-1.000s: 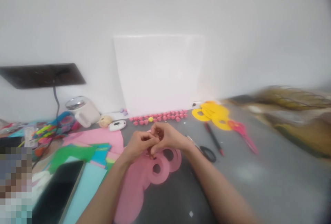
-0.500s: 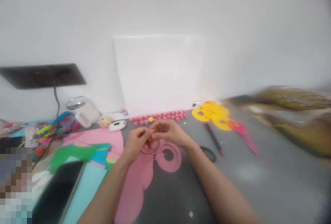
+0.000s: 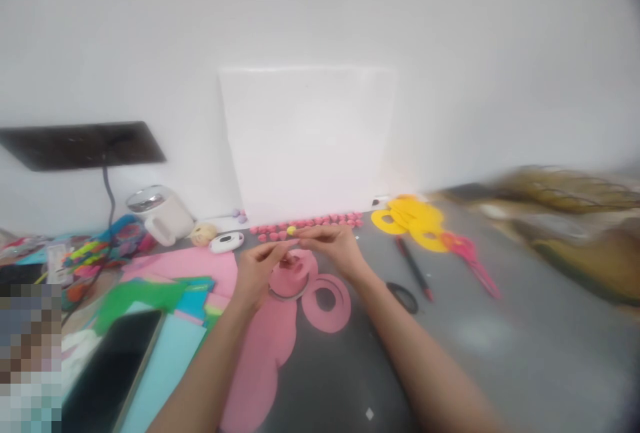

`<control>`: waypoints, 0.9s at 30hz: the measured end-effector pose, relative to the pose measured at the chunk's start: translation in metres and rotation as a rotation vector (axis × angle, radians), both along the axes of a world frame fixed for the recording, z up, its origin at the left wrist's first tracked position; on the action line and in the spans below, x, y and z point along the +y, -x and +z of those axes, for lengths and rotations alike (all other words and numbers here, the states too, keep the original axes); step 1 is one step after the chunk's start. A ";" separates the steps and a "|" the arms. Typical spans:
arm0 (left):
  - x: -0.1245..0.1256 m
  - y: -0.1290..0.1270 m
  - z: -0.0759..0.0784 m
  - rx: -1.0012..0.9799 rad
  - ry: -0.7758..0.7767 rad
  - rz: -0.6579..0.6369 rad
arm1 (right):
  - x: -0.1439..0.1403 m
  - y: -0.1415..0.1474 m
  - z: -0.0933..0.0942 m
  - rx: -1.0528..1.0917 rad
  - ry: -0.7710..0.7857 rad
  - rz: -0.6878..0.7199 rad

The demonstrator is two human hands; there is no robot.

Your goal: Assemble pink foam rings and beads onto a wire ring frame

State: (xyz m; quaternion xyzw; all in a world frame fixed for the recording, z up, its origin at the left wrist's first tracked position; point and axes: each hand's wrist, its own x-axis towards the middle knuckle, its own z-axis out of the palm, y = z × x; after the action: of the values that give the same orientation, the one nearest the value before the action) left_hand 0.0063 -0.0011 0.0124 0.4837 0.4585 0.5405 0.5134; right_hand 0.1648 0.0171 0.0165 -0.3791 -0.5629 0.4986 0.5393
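My left hand (image 3: 256,271) is closed in a pinch, and a bit of pink paper strip (image 3: 289,243) shows at its fingertips. Opposite it, the fingers of my right hand (image 3: 336,250) are pinched together at the other end of the strip; blur hides the exact grip. Both hands are raised above a pink paper disc (image 3: 289,281) with a dark round edge under it. A pink paper ring (image 3: 327,303) lies just to the right of the disc. Below them, a scalloped pink sheet (image 3: 260,359) spreads over the grey table.
Several small pink rolls (image 3: 320,221) line the foot of a white board (image 3: 310,139). Yellow paper rings (image 3: 417,219), a dark pencil (image 3: 415,269), pink scissors (image 3: 473,263) and a black tape ring (image 3: 403,297) lie rightward. Leftward are a phone (image 3: 115,373) and coloured paper (image 3: 140,299).
My fingertips have drawn slightly apart, and a pink strip now shows between them. More of the pink disc underneath has come into view.
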 end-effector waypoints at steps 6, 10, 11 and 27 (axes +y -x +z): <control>-0.001 0.001 0.001 0.004 -0.036 -0.017 | -0.003 -0.001 0.003 0.020 0.077 -0.016; -0.002 0.001 0.000 -0.006 -0.037 -0.031 | -0.001 -0.002 -0.002 0.032 0.068 -0.021; -0.002 0.001 0.000 -0.004 -0.036 -0.033 | 0.000 -0.002 -0.003 0.035 0.067 -0.028; -0.001 0.002 -0.002 -0.068 -0.018 -0.086 | 0.003 -0.001 -0.006 0.137 0.109 0.035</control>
State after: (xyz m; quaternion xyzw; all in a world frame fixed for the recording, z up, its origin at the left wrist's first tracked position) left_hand 0.0047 -0.0020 0.0104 0.4889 0.4148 0.5382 0.5469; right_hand 0.1659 0.0203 0.0101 -0.3629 -0.5032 0.5625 0.5465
